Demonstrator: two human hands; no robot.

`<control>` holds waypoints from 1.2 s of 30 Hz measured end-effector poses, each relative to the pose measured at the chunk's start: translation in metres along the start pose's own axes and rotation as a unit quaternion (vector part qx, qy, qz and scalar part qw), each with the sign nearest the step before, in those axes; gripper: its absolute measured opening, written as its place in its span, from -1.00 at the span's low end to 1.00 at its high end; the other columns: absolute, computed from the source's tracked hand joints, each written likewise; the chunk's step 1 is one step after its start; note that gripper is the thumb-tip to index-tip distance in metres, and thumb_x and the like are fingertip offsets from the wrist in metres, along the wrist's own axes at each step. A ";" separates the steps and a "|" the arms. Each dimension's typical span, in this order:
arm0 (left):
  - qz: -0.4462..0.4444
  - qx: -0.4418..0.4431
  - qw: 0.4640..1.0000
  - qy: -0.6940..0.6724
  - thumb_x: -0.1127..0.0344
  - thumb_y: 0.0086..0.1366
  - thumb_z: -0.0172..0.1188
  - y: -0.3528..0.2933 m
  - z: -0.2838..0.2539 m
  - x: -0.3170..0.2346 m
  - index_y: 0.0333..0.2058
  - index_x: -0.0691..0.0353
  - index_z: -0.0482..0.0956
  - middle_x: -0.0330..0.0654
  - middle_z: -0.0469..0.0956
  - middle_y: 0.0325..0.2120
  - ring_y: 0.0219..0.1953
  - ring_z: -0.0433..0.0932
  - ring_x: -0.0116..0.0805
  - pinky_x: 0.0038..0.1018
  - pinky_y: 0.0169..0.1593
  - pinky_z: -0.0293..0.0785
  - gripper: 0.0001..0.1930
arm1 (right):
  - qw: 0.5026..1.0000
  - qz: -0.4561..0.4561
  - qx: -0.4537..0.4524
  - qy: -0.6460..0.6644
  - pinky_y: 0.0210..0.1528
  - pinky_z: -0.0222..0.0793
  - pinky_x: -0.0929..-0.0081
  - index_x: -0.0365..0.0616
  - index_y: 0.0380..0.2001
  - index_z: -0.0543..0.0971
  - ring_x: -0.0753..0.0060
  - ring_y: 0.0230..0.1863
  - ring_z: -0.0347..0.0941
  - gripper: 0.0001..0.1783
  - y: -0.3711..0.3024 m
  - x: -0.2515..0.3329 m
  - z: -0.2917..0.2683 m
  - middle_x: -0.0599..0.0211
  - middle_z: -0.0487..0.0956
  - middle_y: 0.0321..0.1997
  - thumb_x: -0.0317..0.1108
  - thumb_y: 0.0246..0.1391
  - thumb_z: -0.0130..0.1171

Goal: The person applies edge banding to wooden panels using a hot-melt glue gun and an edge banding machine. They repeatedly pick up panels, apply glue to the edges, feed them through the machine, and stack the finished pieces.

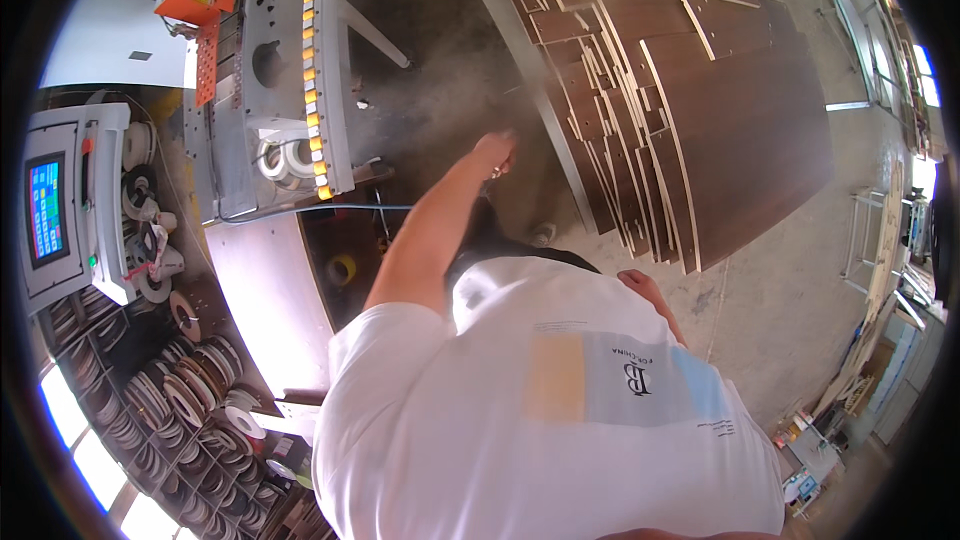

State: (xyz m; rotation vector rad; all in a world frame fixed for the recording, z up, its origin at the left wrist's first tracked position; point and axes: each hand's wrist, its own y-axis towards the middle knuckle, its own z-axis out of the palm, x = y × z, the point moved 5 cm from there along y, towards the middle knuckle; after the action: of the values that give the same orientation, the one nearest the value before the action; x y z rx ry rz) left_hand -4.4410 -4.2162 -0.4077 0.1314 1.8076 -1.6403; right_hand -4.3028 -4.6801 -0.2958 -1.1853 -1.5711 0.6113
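Observation:
My left hand (497,153) reaches forward over the floor, between a long machine and a stack of panels. Its fingers are curled in, and I see nothing in them. Something small and shiny shows at its lower side. Close to my body on the right, my right hand (643,285) is partly covered by my white shirt, so how its fingers lie is unclear. The stack of dark brown panels (755,130) has pale edges and thin strips along its near side. On the left, the machine's grey edge (330,100) carries a row of yellow rollers (312,80). Neither hand touches panels or machine.
A control box with a lit screen (46,208) stands at the far left. Below it, a rack holds several rolls of edge banding (185,400). A pale board (262,290) and a blue hose (340,207) lie beside my left arm. Concrete floor (745,325) extends rightward.

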 end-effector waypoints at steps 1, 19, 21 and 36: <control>0.021 0.045 0.998 -0.044 0.11 0.51 0.04 -0.009 0.015 -0.006 -0.03 0.31 0.58 -0.24 0.43 -0.65 -0.73 0.27 -0.44 -0.45 -0.66 0.17 -0.64 | 1.000 0.004 -0.006 0.024 -0.19 0.52 0.42 -0.15 0.05 0.62 0.39 -0.18 0.65 -0.59 0.001 -0.011 0.001 0.32 0.71 -0.09 -0.11 0.29 0.14; 0.062 0.108 0.985 -0.121 0.10 0.50 0.08 -0.138 0.170 0.081 -0.22 0.27 0.60 -0.29 0.40 -0.67 -0.69 0.34 -0.48 -0.50 -0.65 0.17 -0.68 | 0.993 -0.087 -0.069 -0.029 0.15 0.45 0.32 -0.16 0.00 0.67 0.16 0.08 0.59 -0.57 -0.061 -0.260 -0.008 0.09 0.69 0.01 -0.08 0.28 0.12; -0.020 0.014 1.000 0.008 0.12 0.50 0.07 -0.145 0.181 0.091 -0.14 0.29 0.61 -0.28 0.40 -0.67 -0.67 0.36 -0.48 -0.51 -0.63 0.19 -0.68 | 0.994 -0.083 -0.068 -0.034 0.15 0.45 0.32 -0.16 0.00 0.67 0.16 0.08 0.59 -0.57 -0.069 -0.265 -0.007 0.09 0.69 0.01 -0.08 0.28 0.12; 0.056 0.305 0.951 0.006 0.07 0.35 0.21 -0.222 0.267 0.117 -0.51 0.31 0.60 -0.24 0.39 -0.71 -0.73 0.30 -0.45 -0.40 -0.64 0.21 -0.60 | 0.995 -0.027 -0.070 0.069 0.10 0.45 0.34 -0.16 0.02 0.66 0.21 0.04 0.61 -0.57 -0.087 -0.200 0.013 0.13 0.71 -0.02 -0.08 0.27 0.19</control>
State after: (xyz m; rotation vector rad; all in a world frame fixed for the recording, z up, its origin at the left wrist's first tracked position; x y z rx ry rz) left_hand -4.5319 -4.5465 -0.2761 0.5082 1.2174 -2.0604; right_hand -4.3513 -4.8924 -0.3116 -1.2588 -1.5421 0.3800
